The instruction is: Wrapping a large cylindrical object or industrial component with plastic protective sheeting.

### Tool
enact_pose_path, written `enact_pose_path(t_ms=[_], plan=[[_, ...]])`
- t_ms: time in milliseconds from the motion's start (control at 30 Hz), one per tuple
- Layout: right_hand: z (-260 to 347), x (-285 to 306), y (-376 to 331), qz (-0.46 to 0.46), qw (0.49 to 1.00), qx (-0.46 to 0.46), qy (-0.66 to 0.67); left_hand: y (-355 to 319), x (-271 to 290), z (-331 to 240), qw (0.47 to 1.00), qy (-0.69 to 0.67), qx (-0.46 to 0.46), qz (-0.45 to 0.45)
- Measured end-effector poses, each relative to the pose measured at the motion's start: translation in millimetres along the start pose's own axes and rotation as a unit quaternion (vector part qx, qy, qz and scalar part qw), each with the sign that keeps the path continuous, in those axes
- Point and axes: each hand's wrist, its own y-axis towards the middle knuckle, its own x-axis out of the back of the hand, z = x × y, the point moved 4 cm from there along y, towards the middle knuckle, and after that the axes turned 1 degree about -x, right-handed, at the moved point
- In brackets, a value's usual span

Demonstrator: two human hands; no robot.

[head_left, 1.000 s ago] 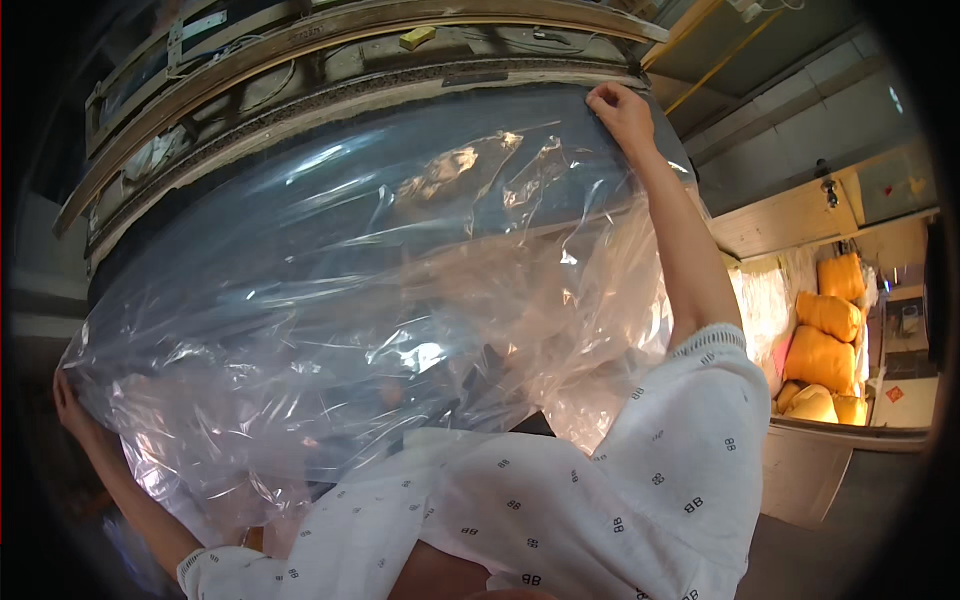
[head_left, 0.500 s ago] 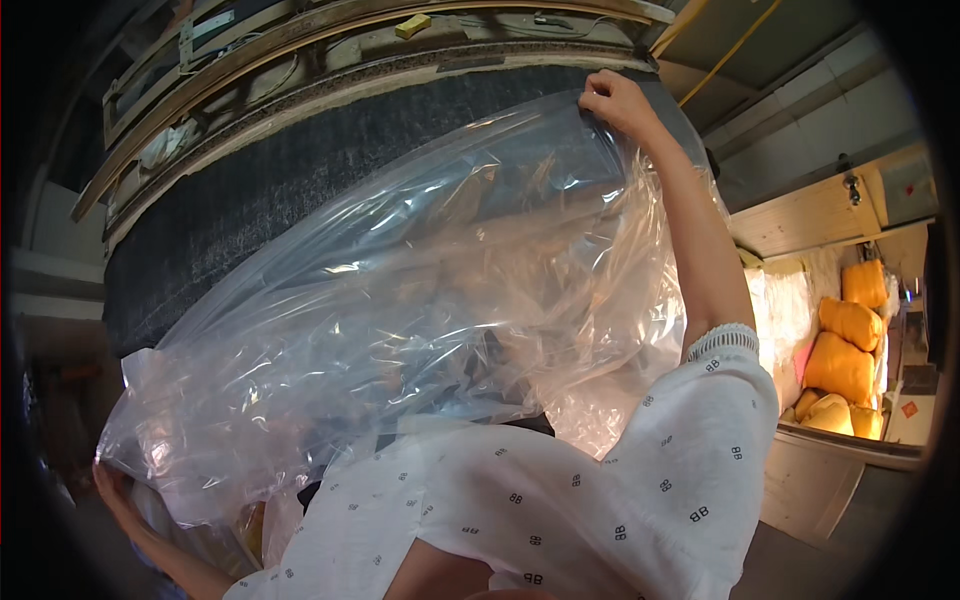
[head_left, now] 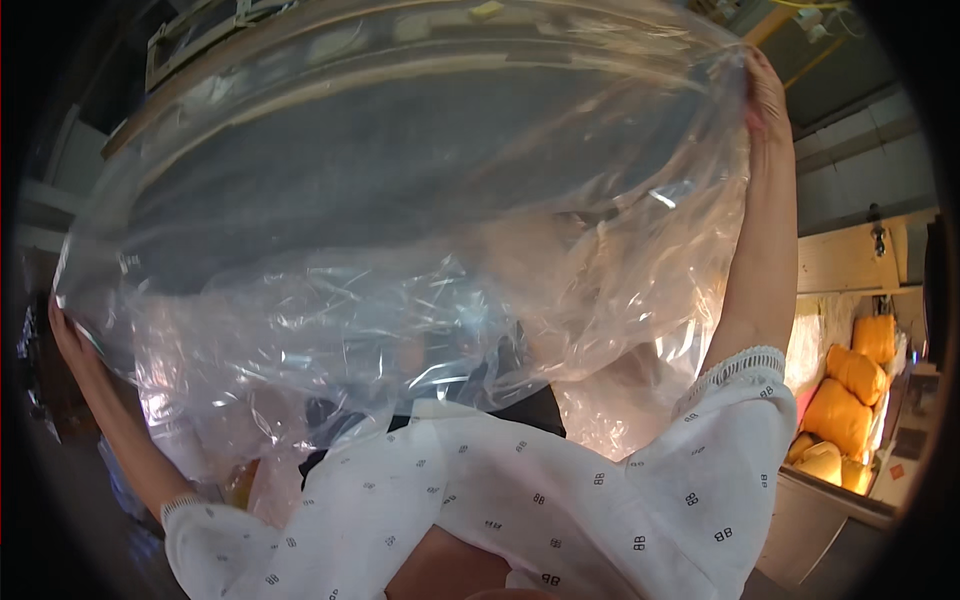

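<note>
A large clear plastic sheet stretches in the air across the whole width in front of me. At the far left, my left hand is closed on one edge of it. My right hand grips the opposite end, raised at the upper right. Creases and bright reflections run over the lower half of the sheet, which hangs down toward my body. Through it shows the dark tabletop; whether the plastic touches that surface I cannot tell.
Behind the table a wooden ledge runs along the back, with a small yellow block on it. Orange stuffed bundles are piled at the right, beyond a wooden board.
Both my hands have risen, the left up from the lower left and the right up and outward. The sheet has lifted with them and now spreads over the dark tabletop in view.
</note>
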Motion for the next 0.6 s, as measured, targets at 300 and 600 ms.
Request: enact_pose_path(t_ms=[300, 600], plan=[[-119, 49, -8, -0.14, 0.964, 0.036, -0.225, 5, -198, 148, 0.913, -0.138, 0.383, 0.033], [-123, 25, 30, -0.142, 0.919, 0.041, -0.366, 45, -217, 102, 0.931, -0.099, 0.349, 0.028]])
